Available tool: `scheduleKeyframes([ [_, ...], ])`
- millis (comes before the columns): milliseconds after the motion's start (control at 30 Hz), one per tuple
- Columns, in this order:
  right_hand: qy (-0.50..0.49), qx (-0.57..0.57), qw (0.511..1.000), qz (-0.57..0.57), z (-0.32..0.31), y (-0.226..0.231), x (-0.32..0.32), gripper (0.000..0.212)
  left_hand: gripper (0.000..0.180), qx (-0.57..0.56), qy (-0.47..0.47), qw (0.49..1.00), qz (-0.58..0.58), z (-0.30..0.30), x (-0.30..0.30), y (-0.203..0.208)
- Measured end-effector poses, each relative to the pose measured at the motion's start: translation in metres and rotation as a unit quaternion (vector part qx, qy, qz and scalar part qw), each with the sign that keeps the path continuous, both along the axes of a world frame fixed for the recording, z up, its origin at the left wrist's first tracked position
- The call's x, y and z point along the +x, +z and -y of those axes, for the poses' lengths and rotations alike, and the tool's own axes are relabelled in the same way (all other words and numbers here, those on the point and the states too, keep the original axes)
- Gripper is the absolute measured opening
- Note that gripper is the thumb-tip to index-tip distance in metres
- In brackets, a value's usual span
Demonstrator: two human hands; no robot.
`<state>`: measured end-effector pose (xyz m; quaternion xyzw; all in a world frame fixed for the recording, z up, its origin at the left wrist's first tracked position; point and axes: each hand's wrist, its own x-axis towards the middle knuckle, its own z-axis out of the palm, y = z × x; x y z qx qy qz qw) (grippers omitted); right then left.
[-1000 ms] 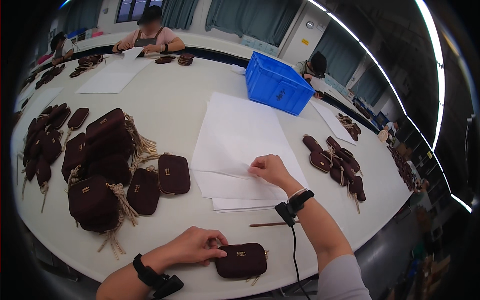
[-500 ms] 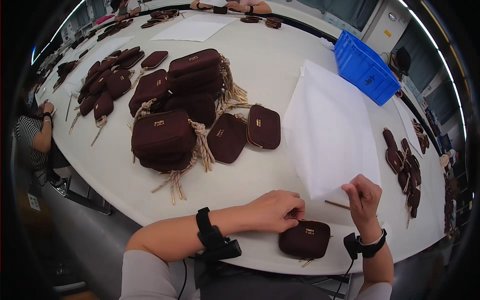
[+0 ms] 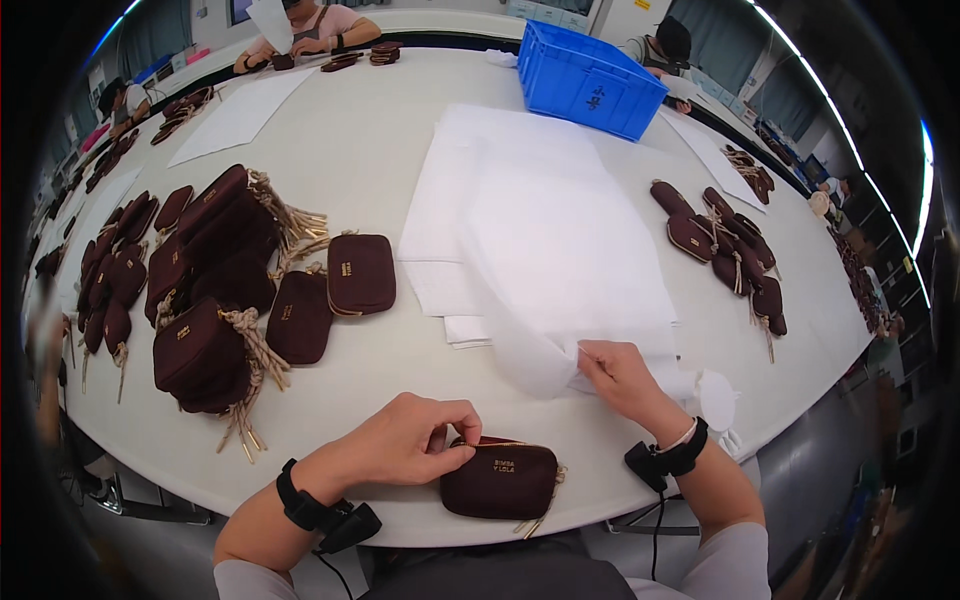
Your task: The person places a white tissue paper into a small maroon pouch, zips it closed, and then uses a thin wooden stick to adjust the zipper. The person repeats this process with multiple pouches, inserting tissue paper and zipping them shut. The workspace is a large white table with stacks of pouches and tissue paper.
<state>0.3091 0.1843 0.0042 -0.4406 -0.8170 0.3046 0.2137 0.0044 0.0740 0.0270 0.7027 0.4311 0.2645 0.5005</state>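
Note:
A dark brown zip pouch (image 3: 505, 488) lies at the near table edge, with a gold zip along its top and a gold-tipped cord at its right end. My left hand (image 3: 410, 440) pinches the pouch's upper left edge by the zip, thumb and forefinger together. Farther right, my right hand (image 3: 625, 375) is closed on the near edge of a thin white paper sheet (image 3: 570, 230). That sheet bulges and curls up toward the fingers, and more white sheets lie beneath it.
Stacked brown pouches (image 3: 205, 350) with beige knotted cords stand at left; another pile (image 3: 735, 250) lies at right. A blue crate (image 3: 590, 85) sits at the far edge. Crumpled white paper (image 3: 715, 400) is beside my right wrist. Other people work around the table.
My view has swung right, so the table's things sit farther left. The white sheet's near edge is now gathered in my right hand. A thin stick seen near that hand no longer shows.

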Motion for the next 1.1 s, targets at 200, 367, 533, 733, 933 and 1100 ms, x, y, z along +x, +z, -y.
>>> scheduleKeyframes([
  [200, -0.074, 0.024, 0.997, 0.008, -0.017, 0.024, 0.010, 0.021, 0.028, -0.041, -0.018, 0.999, -0.014, 0.005, 0.000, -0.004],
  [367, -0.070, -0.007, 0.994, -0.082, 0.028, 0.081, -0.009, 0.032, 0.025, 0.043, -0.040, 0.995, -0.085, 0.024, 0.010, 0.010],
  [533, -0.012, -0.161, 0.928, -0.337, 0.059, 0.087, -0.042, 0.031, 0.020, 0.189, -0.020, 0.970, -0.151, 0.064, 0.021, 0.024],
  [733, 0.251, -0.185, 0.942, -0.128, 0.084, 0.100, -0.058, 0.020, 0.028, 0.218, -0.014, 0.965, -0.144, 0.086, 0.015, 0.015],
  [933, 0.325, -0.238, 0.915, -0.040, 0.084, 0.078, -0.063, 0.014, 0.033, 0.231, -0.023, 0.967, -0.101, 0.091, 0.013, 0.003],
  [1100, 0.363, -0.282, 0.888, -0.001, 0.080, 0.078, -0.064, 0.019, 0.032, 0.221, -0.008, 0.972, -0.075, 0.090, 0.015, 0.005],
])
